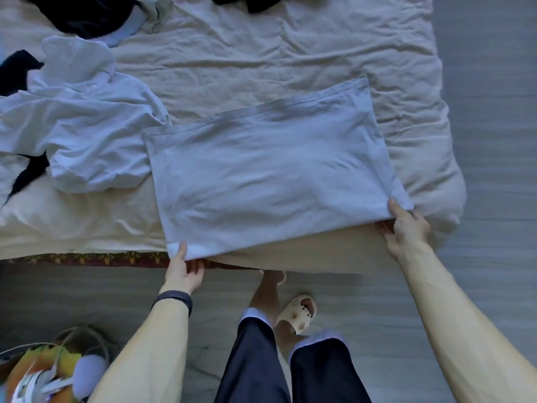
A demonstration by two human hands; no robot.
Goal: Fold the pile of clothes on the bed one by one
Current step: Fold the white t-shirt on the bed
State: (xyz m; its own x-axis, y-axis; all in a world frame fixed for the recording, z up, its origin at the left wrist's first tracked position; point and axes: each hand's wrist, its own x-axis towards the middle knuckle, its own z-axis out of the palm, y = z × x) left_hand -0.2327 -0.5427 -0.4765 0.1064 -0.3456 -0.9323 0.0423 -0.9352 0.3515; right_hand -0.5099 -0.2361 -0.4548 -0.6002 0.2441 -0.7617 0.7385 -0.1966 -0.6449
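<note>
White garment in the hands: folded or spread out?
Folded: the white garment forms a neat rectangle, no sleeves showing; left hand and right hand pinch its near corners.

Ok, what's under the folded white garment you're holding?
The cream bedsheet shows around the white garment and below its near edge. The left hand and right hand pinch its near corners, fingers tucked beneath. Whatever lies under its middle is covered.

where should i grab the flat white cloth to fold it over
By its two near corners, from the front of the bed, where the left hand and right hand pinch it now. The white cloth lies flat as a rectangle, so both corners are free to pinch.
</note>
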